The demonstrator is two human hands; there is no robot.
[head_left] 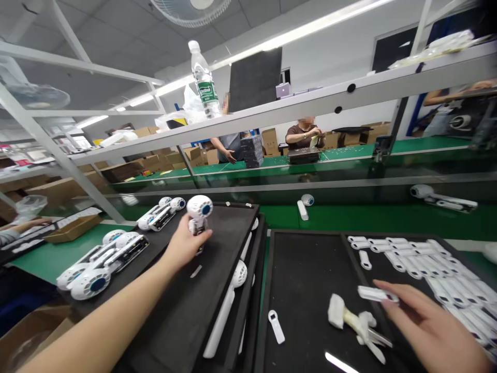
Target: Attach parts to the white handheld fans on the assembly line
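Note:
My left hand (pixel 182 246) is closed around the handle of a white handheld device with a round vented head (pixel 199 207), held upright over the black tray (pixel 166 321). Between the thumb and fingers of my right hand (pixel 425 324) is a slim white handle cover (pixel 371 293) with a small dark window near one end. Below it on the right tray (pixel 306 274) lie white-handled scissors (pixel 361 324), their grips wrapped in pale material. Another single cover (pixel 276 327) rests at that tray's left side.
Rows of white covers (pixel 438 264) fill the right tray's far compartment. More round-headed devices (pixel 103 264) lie at left. Two pieces ride the green conveyor (pixel 349 217) beyond. A bottle (pixel 204 83) stands on the overhead shelf. Co-workers (pixel 305 135) sit across the line.

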